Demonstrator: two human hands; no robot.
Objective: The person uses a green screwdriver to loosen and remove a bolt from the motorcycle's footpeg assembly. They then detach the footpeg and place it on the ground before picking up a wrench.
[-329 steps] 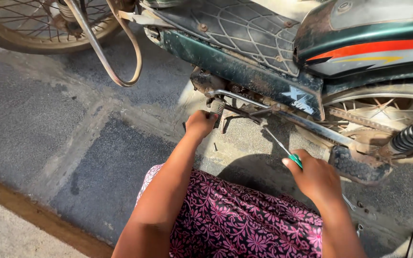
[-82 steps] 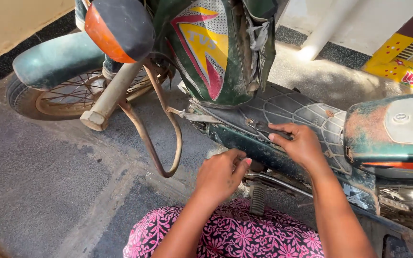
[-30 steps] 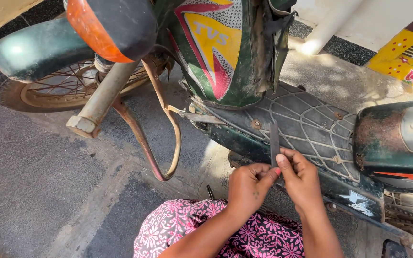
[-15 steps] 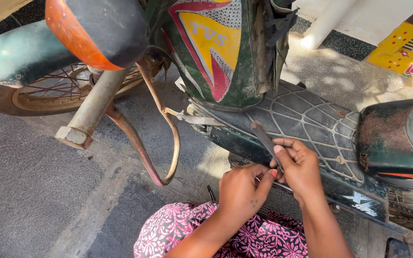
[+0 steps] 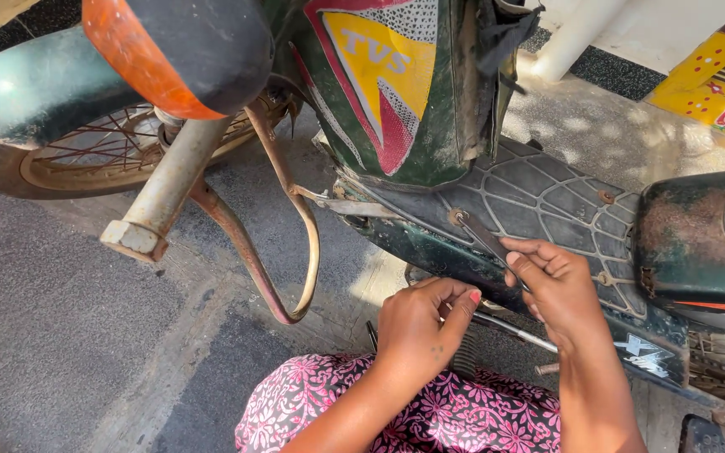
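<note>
My right hand (image 5: 557, 289) grips a slim dark spanner (image 5: 484, 239). The spanner's far end rests on a bolt (image 5: 458, 217) in the green moped's patterned footboard (image 5: 547, 189). My left hand (image 5: 421, 323) hovers just below and left of it, fingers curled and pinched, with nothing visible between them. A thin metal rod (image 5: 513, 330) runs under the footboard between my hands. The moped's leg shield (image 5: 379, 84), green with a yellow and red panel, rises right behind the bolt.
A rusty curved guard bar (image 5: 295, 226) hangs left of my hands. The front wheel (image 5: 35, 168), fork tube (image 5: 165, 197) and orange-backed lamp (image 5: 169, 46) fill the upper left. The green tank (image 5: 698, 235) sits right. Grey pavement (image 5: 60, 335) lies below; my pink floral garment (image 5: 463, 419) covers my lap.
Both hands held the spanner together a second ago. My left hand has let go and dropped lower, while my right hand has pushed the spanner's end up onto the footboard bolt.
</note>
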